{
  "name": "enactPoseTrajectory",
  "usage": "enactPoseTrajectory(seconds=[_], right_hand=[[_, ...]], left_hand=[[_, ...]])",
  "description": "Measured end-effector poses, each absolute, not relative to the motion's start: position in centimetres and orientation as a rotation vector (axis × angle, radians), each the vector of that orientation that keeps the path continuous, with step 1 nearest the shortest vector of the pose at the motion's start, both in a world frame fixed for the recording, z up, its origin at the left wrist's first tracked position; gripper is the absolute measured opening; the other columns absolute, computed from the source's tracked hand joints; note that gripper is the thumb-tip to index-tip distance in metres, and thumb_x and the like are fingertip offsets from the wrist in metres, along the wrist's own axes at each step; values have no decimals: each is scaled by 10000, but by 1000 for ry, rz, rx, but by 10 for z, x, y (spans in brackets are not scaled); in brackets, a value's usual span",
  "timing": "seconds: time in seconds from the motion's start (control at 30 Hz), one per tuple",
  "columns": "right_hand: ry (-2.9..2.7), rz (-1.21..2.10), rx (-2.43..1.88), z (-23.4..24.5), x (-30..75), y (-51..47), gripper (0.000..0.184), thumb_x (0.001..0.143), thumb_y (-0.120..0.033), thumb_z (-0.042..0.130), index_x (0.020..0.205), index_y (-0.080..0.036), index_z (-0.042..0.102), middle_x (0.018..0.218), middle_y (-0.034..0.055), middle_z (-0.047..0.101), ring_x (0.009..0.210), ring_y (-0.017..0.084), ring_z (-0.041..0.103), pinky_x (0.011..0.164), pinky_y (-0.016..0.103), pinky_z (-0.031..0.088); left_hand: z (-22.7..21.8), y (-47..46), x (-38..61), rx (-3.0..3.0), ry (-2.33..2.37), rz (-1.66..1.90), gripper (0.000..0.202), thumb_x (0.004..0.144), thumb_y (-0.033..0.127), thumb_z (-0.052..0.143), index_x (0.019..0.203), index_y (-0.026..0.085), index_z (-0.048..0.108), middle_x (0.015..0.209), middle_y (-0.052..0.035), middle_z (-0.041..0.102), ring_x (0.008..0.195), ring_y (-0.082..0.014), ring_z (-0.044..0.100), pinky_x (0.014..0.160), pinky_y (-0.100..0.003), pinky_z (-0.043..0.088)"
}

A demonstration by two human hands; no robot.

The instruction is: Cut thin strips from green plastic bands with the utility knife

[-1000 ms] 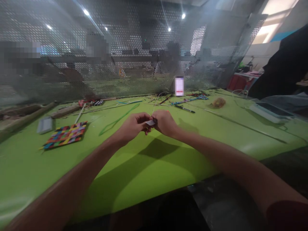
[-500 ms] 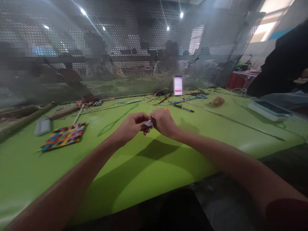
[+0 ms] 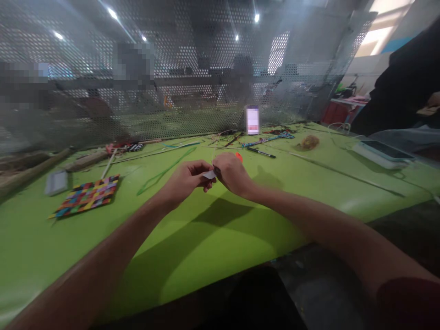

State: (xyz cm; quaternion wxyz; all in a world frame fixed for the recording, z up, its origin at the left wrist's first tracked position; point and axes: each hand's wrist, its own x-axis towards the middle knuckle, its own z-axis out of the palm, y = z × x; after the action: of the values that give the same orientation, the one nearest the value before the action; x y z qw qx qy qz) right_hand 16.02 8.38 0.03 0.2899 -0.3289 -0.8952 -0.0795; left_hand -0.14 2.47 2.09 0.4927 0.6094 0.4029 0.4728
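Above the green tabletop (image 3: 192, 247), my two hands meet in the middle of the view. My left hand (image 3: 187, 181) pinches a small pale flat piece (image 3: 209, 174) that looks like paper or a strip. My right hand (image 3: 231, 172) is closed and touches the piece's right end. A dark bit shows at its fingertips, but the rest of its grip is hidden. Something orange (image 3: 239, 157) shows just behind the right knuckles; I cannot tell whether that hand holds it. A thin pale strand rises behind the hands.
A woven multicoloured square (image 3: 87, 196) and a clear box (image 3: 57, 183) lie left, near a green loop (image 3: 161, 174). Behind are a pen (image 3: 261, 152), a lit phone (image 3: 252, 120) and a mesh screen (image 3: 192, 105). A fibre ball (image 3: 310, 142), thin stick (image 3: 347, 174) and another phone (image 3: 388, 151) lie right. A person (image 3: 405, 82) stands beyond.
The whole view has shifted slightly, so things sit a little further left. My hands keep nearly the same pose around the pale piece. A bit more of the orange thing shows.
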Motion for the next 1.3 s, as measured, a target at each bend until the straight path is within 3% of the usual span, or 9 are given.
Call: enactPoseTrajectory(seconds=[1.3], right_hand=[[-2350, -167, -877, 0, 159, 82, 151, 906, -106, 570, 759, -132, 585, 745, 31, 558, 718, 141, 414, 685, 264, 275]], left_hand=[[16, 21, 2, 1482, 907, 1200, 270, 731, 364, 845, 740, 140, 694, 644, -18, 649, 554, -105, 566, 503, -235, 448]])
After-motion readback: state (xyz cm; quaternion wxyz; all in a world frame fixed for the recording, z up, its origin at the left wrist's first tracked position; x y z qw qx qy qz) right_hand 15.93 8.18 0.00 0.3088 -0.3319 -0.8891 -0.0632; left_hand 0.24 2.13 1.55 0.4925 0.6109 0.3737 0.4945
